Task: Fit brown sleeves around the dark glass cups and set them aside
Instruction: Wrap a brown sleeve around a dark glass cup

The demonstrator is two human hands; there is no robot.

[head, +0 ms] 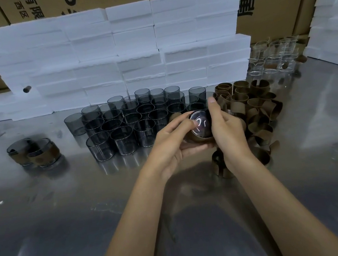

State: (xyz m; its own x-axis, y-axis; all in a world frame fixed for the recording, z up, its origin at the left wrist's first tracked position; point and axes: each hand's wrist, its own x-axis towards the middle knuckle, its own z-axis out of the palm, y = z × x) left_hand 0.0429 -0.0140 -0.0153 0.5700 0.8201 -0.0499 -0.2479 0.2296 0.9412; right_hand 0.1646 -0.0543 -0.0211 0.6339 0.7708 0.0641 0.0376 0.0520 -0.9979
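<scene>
A shiny metal table (69, 225) runs back to stacked white foam blocks (111, 49). Above it, between the bare cups (120, 123) and the sleeve pile (254, 104), my left hand (172, 146) cradles a dark glass cup (200, 124); my right hand (225, 129) curls round its brown sleeve (197, 139). The glass is slick and breakable, best gripped by the walls. Its axis tips toward me, base probably facing up.

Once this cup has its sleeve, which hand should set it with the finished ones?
Left, probably. The finished cups stand far left, and the left hand already grips the cup from below.
</scene>
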